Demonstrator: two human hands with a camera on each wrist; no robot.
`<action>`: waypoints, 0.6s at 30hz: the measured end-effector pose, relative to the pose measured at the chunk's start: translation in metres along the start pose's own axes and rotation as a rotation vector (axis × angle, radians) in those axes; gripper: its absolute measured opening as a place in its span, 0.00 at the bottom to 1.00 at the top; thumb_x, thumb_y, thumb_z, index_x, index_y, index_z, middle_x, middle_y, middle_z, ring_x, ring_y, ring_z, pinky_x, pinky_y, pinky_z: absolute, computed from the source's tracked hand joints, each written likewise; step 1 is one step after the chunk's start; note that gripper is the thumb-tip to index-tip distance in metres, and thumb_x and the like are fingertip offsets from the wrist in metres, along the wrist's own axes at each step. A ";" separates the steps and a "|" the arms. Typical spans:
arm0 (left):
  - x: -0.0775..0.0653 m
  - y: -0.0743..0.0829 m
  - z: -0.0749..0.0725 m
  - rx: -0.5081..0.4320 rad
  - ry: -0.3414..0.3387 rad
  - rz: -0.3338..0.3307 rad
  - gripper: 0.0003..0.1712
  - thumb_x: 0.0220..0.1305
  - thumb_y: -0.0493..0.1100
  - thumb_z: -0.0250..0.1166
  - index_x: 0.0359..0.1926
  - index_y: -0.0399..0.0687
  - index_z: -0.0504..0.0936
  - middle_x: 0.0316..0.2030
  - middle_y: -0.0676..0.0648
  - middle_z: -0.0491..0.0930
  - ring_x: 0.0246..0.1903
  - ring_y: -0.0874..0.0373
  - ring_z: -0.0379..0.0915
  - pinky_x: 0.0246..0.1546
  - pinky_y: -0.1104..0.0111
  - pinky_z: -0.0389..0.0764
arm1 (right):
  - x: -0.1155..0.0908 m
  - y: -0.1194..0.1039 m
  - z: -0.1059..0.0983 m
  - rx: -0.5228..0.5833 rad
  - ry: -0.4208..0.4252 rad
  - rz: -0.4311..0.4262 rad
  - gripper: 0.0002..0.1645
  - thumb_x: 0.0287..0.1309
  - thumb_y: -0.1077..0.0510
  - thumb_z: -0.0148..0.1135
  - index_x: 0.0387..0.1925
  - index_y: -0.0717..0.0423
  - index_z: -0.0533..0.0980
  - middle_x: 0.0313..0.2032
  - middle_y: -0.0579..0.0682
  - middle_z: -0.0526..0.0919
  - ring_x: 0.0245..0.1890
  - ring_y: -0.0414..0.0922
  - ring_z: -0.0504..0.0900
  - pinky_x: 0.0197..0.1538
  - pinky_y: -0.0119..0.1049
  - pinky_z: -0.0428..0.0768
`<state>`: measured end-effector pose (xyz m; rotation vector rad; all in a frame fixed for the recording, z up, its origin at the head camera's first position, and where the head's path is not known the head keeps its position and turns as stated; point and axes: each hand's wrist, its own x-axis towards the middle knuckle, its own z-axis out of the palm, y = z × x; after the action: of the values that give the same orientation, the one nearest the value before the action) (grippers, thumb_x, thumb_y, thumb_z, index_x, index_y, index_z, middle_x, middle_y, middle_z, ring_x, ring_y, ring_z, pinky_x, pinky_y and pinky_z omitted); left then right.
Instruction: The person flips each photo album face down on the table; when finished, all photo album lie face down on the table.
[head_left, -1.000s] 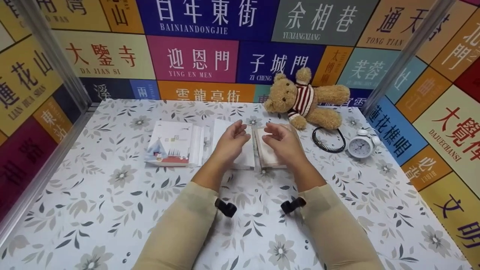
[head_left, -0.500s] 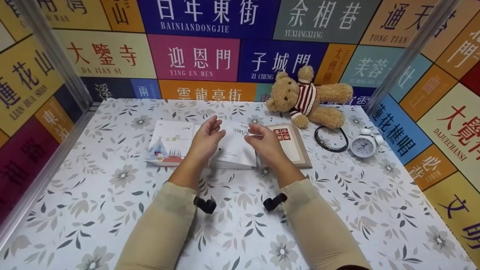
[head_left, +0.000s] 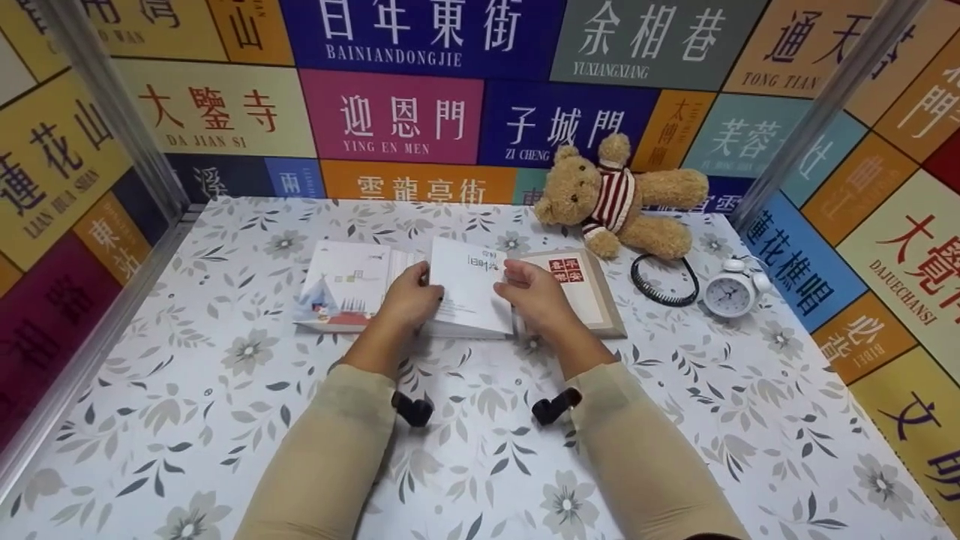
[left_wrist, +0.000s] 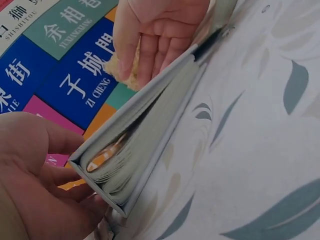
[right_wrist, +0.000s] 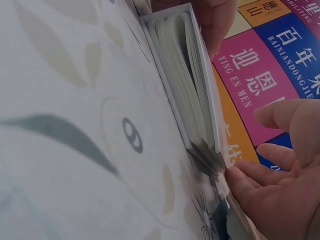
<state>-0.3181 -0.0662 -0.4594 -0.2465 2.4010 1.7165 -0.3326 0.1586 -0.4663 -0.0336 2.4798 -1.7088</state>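
Note:
In the head view a white photo album (head_left: 471,289) lies between my hands, its front cover slightly raised. My left hand (head_left: 405,304) grips it by the spine side, thumb on the cover and fingers around the spine, as the left wrist view shows. Thick pages (left_wrist: 145,135) bulge between its hard covers. My right hand (head_left: 544,296) stands at the opposite edge with loosely bent fingers, its fingertips right at the cover edge in the right wrist view. To the left lies an album with a tent picture (head_left: 345,281); a brown-edged album with red squares (head_left: 589,296) is partly behind my right hand.
A teddy bear (head_left: 619,195) in a striped sweater lies at the back right. Near it are a black toothed headband (head_left: 664,281) and a white alarm clock (head_left: 731,289). Printed panels (head_left: 397,116) wall the floral-covered table (head_left: 180,360) at the back and sides.
Both hands have shifted left, from over the white album and the brown-edged one to the white album's two sides. My left hand has taken hold of its spine side.

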 end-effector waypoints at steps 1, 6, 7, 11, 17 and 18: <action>0.000 -0.001 0.000 0.021 -0.004 0.003 0.40 0.76 0.42 0.57 0.85 0.45 0.57 0.83 0.40 0.61 0.85 0.47 0.52 0.87 0.56 0.53 | 0.000 0.000 0.000 -0.004 -0.007 0.007 0.38 0.70 0.55 0.69 0.77 0.57 0.70 0.74 0.58 0.77 0.74 0.54 0.76 0.79 0.46 0.73; 0.001 -0.003 -0.004 0.056 0.007 0.040 0.40 0.74 0.38 0.53 0.84 0.42 0.58 0.82 0.40 0.64 0.84 0.47 0.55 0.86 0.57 0.54 | -0.005 -0.001 0.002 -0.009 -0.077 -0.002 0.40 0.71 0.55 0.68 0.80 0.57 0.66 0.77 0.56 0.73 0.78 0.53 0.71 0.82 0.45 0.68; 0.000 -0.003 -0.006 0.052 0.010 0.046 0.40 0.73 0.38 0.53 0.84 0.42 0.58 0.81 0.40 0.64 0.83 0.47 0.56 0.86 0.57 0.55 | -0.006 -0.002 0.003 -0.011 -0.094 -0.008 0.41 0.71 0.55 0.68 0.80 0.57 0.66 0.78 0.56 0.72 0.79 0.52 0.70 0.83 0.44 0.67; 0.000 -0.004 -0.011 0.025 0.024 0.046 0.41 0.71 0.37 0.52 0.84 0.42 0.58 0.82 0.40 0.63 0.84 0.48 0.55 0.86 0.58 0.55 | -0.010 -0.004 0.008 -0.032 -0.149 -0.026 0.42 0.72 0.54 0.67 0.81 0.57 0.64 0.81 0.56 0.68 0.82 0.51 0.66 0.85 0.43 0.63; -0.001 0.001 -0.012 -0.050 0.050 0.043 0.38 0.72 0.40 0.54 0.82 0.45 0.64 0.80 0.43 0.67 0.82 0.50 0.60 0.85 0.60 0.58 | -0.011 -0.005 0.009 -0.036 -0.175 -0.035 0.44 0.72 0.51 0.68 0.82 0.54 0.62 0.82 0.56 0.65 0.83 0.51 0.64 0.85 0.43 0.62; -0.001 0.002 -0.011 -0.094 0.049 0.035 0.37 0.73 0.41 0.55 0.82 0.47 0.65 0.80 0.44 0.68 0.81 0.51 0.61 0.84 0.61 0.59 | -0.012 -0.005 0.009 -0.037 -0.173 -0.037 0.44 0.72 0.51 0.68 0.82 0.53 0.62 0.82 0.56 0.65 0.83 0.51 0.64 0.85 0.43 0.62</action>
<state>-0.3183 -0.0761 -0.4535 -0.2637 2.3751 1.8623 -0.3202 0.1501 -0.4637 -0.2219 2.3982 -1.5990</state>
